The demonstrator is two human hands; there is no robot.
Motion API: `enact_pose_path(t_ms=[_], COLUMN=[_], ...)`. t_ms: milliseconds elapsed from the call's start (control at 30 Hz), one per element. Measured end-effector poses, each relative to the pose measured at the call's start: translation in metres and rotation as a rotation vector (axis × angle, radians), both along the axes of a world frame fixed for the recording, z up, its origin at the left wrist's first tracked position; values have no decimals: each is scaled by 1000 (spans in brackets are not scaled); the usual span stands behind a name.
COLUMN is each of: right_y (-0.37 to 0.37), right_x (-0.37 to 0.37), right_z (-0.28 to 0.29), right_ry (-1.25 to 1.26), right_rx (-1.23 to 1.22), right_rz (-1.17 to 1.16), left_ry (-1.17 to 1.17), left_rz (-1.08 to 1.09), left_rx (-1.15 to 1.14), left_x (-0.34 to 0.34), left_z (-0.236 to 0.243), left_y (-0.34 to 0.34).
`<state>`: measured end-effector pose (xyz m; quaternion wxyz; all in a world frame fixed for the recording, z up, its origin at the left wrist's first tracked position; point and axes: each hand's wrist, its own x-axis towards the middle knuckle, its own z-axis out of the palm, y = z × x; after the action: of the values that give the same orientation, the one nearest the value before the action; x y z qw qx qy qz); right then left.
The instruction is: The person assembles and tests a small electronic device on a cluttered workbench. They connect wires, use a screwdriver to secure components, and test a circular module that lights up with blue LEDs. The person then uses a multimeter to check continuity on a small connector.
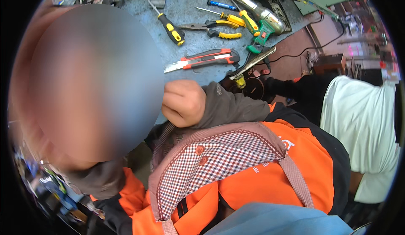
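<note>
My right hand (183, 103) is curled closed at the workbench edge, in front of my chest. Its fingertips go behind a large blurred patch, so anything in them is hidden. Raised close to the camera, my left hand (90, 87) fills the left side as a smear, and its fingers cannot be made out. Beyond the right hand lies a red and black utility knife (211, 59) with its blade out. Farther back are yellow and black pliers (215, 28), a yellow and black screwdriver (170, 29) and a thin yellow-handled screwdriver (232, 19).
The blue-grey workbench (139, 32) also carries a blue pen-like tool (222, 5) and a silver heat gun (261, 13) with a green handle. Black cables (312, 48) hang past its right edge. A person in pale cloth (360, 125) is at the right.
</note>
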<state>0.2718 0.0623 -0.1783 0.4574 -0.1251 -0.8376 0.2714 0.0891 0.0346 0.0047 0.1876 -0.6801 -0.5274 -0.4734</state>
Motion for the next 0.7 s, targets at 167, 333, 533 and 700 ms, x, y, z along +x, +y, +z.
enact_pose_path(t_ms=[167, 333, 533, 700], right_y=[-15, -29, -36, -40], right_x=[-12, -21, -18, -20], right_z=[-26, -25, -24, -26], right_ry=[77, 115, 0, 49], right_rx=[302, 319, 303, 321], right_rz=[-213, -321, -439, -508], left_ry=[243, 258, 409, 446], left_rz=[-550, -641, -539, -319], left_rx=[-575, -595, -647, -618], left_x=[21, 31, 30, 24], left_z=[-63, -133, -153, -157], left_y=[53, 63, 78, 93])
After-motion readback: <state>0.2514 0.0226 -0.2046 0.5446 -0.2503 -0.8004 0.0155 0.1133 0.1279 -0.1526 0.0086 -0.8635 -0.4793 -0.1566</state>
